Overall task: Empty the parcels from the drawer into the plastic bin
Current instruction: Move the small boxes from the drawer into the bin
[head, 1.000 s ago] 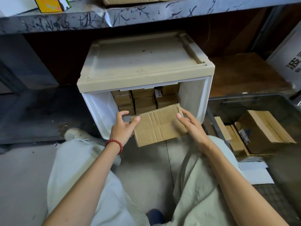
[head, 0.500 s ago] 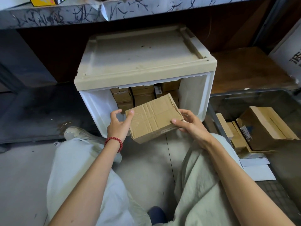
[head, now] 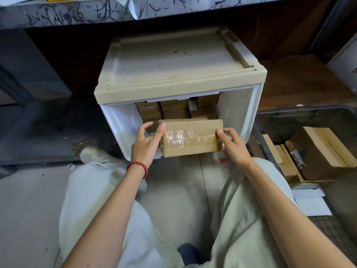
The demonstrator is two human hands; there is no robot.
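A brown cardboard parcel (head: 190,137) with shiny clear tape is held level just in front of the drawer unit's opening. My left hand (head: 147,145) grips its left end, thumb on the front face. My right hand (head: 232,146) grips its right end. The white drawer unit (head: 179,62) with a beige top stands on the floor, and several small brown parcels (head: 176,111) are stacked at its back. The clear plastic bin (head: 301,117) stands to the right, holding a large parcel (head: 320,153) and flatter ones (head: 278,157).
A dark metal shelf (head: 116,10) overhangs the drawer unit. My knees in pale trousers flank a strip of grey floor (head: 183,194). A white shoe (head: 92,154) lies left of the unit. White papers (head: 311,202) lie by the bin's near end.
The parcel has turned from tilted, flat face up, to level with its taped side facing me. Both hands shifted with it to its ends.
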